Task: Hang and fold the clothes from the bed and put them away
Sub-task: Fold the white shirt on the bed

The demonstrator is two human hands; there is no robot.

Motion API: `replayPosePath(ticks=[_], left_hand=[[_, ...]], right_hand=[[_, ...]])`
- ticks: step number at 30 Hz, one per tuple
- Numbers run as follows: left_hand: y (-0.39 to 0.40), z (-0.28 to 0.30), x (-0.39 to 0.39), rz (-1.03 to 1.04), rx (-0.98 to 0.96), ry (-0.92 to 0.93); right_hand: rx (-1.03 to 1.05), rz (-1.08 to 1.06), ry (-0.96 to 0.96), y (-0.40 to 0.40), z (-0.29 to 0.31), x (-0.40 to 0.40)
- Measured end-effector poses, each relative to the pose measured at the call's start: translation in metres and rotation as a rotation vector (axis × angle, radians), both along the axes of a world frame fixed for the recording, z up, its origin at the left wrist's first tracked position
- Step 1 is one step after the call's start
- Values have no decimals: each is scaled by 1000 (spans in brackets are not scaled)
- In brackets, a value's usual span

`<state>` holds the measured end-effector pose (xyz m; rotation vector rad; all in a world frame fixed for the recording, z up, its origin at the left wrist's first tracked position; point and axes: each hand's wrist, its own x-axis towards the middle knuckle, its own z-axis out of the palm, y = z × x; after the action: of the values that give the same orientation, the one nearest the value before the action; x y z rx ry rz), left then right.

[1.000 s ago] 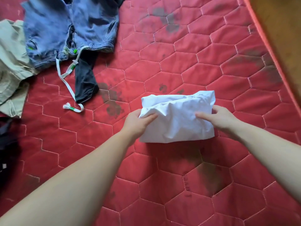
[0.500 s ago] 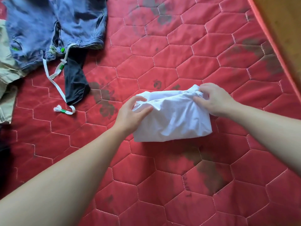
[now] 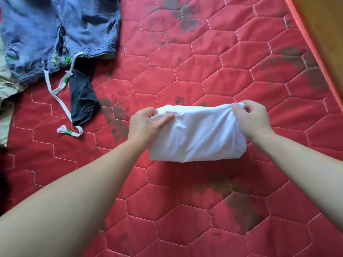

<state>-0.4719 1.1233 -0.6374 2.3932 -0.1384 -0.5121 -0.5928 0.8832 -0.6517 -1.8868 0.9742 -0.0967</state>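
A folded white garment [image 3: 198,136] lies in the middle of the red quilted bed [image 3: 185,75]. My left hand [image 3: 144,125] pinches its far left corner, thumb on top of the cloth. My right hand [image 3: 252,119] grips the far right corner with curled fingers. The far edge of the garment is bunched and raised between both hands. Blue denim shorts [image 3: 61,34] with a white drawstring [image 3: 61,106] lie at the upper left. A dark garment [image 3: 83,97] sticks out from under them.
A beige garment [image 3: 4,101] lies at the left edge of the bed. A dark shape sits at the lower left border. The bed's right edge [image 3: 306,39] runs diagonally, with a wooden floor [image 3: 326,25] beyond it. Dark stains mark the quilt.
Both hands moved from the sides of the white garment to its far corners and closed on them. The far edge is lifted and drawn toward me.
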Motion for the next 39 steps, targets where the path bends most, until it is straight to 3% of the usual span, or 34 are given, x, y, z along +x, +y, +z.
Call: replayPosePath(ticks=[6, 12, 16, 23, 29, 35, 39], left_hand=[[-26, -19, 17, 0, 24, -99], [-31, -44, 27, -45, 79, -120], [-37, -47, 35, -21, 87, -85], [-24, -48, 17, -93, 169, 47], [0, -36, -33, -434, 313, 162], [-1, -32, -61, -474, 396, 338], [9, -34, -82, -453, 335, 413]], right_hand=[[-132, 27, 222, -1, -32, 0], [-373, 84, 257, 5, -45, -2], [-413, 137, 291, -1, -46, 4], [-360, 150, 352, -17, -36, 19], [-386, 133, 451, -14, -33, 10], [-331, 138, 540, -9, -29, 12], [-354, 136, 556, -3, -27, 0]])
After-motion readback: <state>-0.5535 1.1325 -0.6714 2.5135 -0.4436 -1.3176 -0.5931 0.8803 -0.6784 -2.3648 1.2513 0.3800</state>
